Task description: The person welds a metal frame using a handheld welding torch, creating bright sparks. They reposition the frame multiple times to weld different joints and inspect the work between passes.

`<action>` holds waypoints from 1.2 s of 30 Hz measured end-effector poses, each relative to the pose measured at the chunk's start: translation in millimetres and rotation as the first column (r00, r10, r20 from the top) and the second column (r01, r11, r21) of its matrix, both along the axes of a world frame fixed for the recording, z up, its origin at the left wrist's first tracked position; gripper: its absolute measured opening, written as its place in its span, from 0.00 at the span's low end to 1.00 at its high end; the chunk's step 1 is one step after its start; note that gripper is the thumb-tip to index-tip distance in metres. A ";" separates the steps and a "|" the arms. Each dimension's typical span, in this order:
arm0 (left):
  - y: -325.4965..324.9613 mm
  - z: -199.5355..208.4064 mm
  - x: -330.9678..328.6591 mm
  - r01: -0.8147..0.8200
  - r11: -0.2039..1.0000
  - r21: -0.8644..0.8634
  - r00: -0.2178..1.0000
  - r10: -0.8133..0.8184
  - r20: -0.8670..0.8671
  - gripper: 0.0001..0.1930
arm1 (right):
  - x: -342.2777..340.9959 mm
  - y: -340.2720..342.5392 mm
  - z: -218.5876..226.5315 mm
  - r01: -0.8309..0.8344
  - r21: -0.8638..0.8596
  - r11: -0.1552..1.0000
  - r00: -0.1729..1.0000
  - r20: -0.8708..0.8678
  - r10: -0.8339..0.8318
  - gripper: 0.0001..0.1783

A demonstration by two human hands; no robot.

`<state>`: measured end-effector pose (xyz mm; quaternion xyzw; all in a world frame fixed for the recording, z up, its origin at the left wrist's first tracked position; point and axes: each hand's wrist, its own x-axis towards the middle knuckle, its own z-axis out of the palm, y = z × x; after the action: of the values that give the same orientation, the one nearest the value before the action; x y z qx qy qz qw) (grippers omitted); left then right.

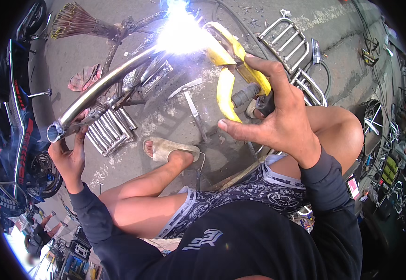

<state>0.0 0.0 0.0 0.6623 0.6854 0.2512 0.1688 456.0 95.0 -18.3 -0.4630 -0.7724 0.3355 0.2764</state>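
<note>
My right hand [284,114] grips a yellow welding electrode holder [226,91] between thumb and fingers; some fingers are hidden behind it. Beyond its jaws burns a blinding white-blue arc [179,35] at the far end of a curved shiny metal tube [98,84]. The glare hides the electrode and the joint. Near the tube's open round end, my left hand [67,158] holds the tube's underside, its fingers partly covered. Thinner metal bars [128,86] run alongside and below the tube. A chipping hammer [194,109] lies on the ground between the two hands.
Barred metal racks lie left [112,130] and right [287,44]. A bundle of thin brown rods [74,22] and a pinkish cloth [84,78] are at far left. A cable [242,25] crosses behind the holder. A motorcycle [14,121] stands left; another person [39,238] is farther off.
</note>
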 end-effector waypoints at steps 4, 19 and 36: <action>-1.8 1.2 -0.4 0.003 1.000 0.001 1.000 -0.003 -0.019 0.15 | -0.3 2.1 -3.4 0.002 0.125 0.992 0.996 -0.090 0.009 0.57; -3.2 -2.6 -2.6 -0.025 1.000 0.005 1.000 0.025 -0.002 0.15 | -2.2 0.7 -4.3 -0.026 0.111 0.993 0.999 -0.042 0.031 0.55; 1.4 -1.2 0.4 -0.004 0.999 0.040 1.000 0.004 -0.004 0.16 | -3.0 0.8 -3.6 -0.013 0.086 0.996 1.000 -0.021 0.015 0.56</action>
<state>0.4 1.4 -1.2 0.6648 0.6818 0.2637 0.1535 453.1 95.8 -21.9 -0.4416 -0.7864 0.3090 0.3019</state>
